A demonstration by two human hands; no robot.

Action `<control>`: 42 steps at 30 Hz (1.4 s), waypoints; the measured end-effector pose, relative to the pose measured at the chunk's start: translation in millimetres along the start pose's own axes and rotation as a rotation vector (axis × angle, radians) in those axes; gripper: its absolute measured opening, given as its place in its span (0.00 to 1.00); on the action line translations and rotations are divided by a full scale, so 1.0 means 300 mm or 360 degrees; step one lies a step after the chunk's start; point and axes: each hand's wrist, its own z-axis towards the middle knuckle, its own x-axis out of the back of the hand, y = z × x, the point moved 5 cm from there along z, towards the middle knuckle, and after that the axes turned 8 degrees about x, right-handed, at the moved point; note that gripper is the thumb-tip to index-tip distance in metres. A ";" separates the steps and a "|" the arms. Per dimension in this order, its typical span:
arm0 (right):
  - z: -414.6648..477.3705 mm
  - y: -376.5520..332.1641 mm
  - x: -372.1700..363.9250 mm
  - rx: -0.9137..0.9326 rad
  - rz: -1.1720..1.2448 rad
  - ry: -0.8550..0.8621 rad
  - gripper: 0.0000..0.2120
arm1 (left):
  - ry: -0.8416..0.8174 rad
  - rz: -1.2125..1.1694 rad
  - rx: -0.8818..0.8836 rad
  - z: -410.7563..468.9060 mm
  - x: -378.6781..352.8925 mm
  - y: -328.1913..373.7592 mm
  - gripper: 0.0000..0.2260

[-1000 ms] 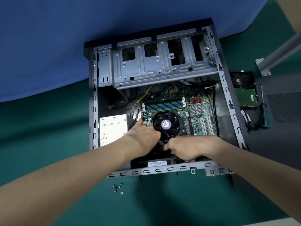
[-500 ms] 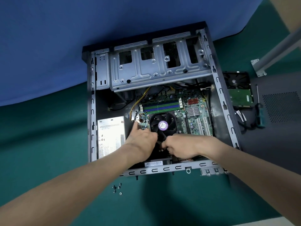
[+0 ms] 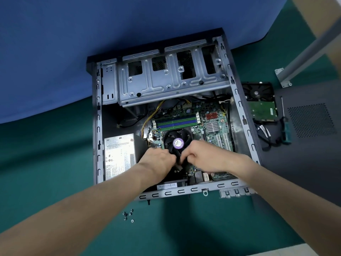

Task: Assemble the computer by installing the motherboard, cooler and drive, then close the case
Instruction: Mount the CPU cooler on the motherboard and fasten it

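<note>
Loose screws (image 3: 129, 216) lie on the worktop (image 3: 55, 163) just outside the case (image 3: 184, 191), handy for fixing. My left hand (image 3: 158, 159) curls at the near edge of the cooler (image 3: 177, 143), probably steadying it; I cannot tell its grasp. My right hand (image 3: 204, 156) pinches what looks like a black cable (image 3: 178, 164). The cooler sits on the motherboard (image 3: 212, 124) inside the case. The drive (image 3: 261, 106) waits outside, right, near the screwdriver (image 3: 285, 130).

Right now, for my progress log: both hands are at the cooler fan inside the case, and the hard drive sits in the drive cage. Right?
Not quite: the head view shows the hard drive lying outside the case, to its right by the screwdriver. The left hand and right hand are at the cooler fan.
</note>
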 end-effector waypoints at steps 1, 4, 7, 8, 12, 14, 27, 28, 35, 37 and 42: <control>-0.006 -0.004 0.025 0.0028 -0.0006 0.0224 0.16 | -0.0022 0.0019 -0.0012 0.003 -0.004 0.003 0.10; -0.033 -0.048 0.101 0.0142 -0.0302 0.0829 0.10 | -0.0105 0.0028 -0.0009 0.015 -0.012 0.010 0.10; -0.004 -0.074 0.088 0.0237 -0.0648 0.0754 0.21 | -0.0141 0.0026 0.0007 0.024 -0.014 0.014 0.11; 0.014 -0.071 0.071 0.0258 -0.0716 0.0658 0.29 | -0.0156 0.0031 0.0007 0.024 -0.017 0.013 0.11; 0.075 -0.051 0.009 0.0304 -0.0778 0.0325 0.43 | -0.0152 0.0075 -0.0050 0.018 -0.020 0.016 0.13; 0.091 -0.039 0.005 0.0322 -0.0814 0.0286 0.43 | -0.0128 0.0069 -0.0082 0.012 -0.013 0.017 0.13; 0.094 -0.030 0.032 0.0279 -0.0597 0.0294 0.42 | -0.0105 0.0152 -0.0168 0.014 -0.016 0.031 0.13; 0.094 -0.028 0.033 0.0269 -0.0589 0.0293 0.42 | -0.0099 0.0157 -0.0174 0.014 -0.017 0.028 0.12; 0.086 -0.026 0.032 0.0280 -0.0532 0.0314 0.42 | -0.0080 0.0038 -0.0095 0.002 -0.019 0.006 0.12; 0.087 -0.027 0.032 0.0280 -0.0527 0.0313 0.42 | -0.0085 0.0022 -0.0082 -0.001 -0.014 0.006 0.12; 0.088 -0.025 0.031 0.0274 -0.0492 0.0325 0.42 | -0.0095 0.0019 -0.0107 -0.004 -0.019 0.002 0.12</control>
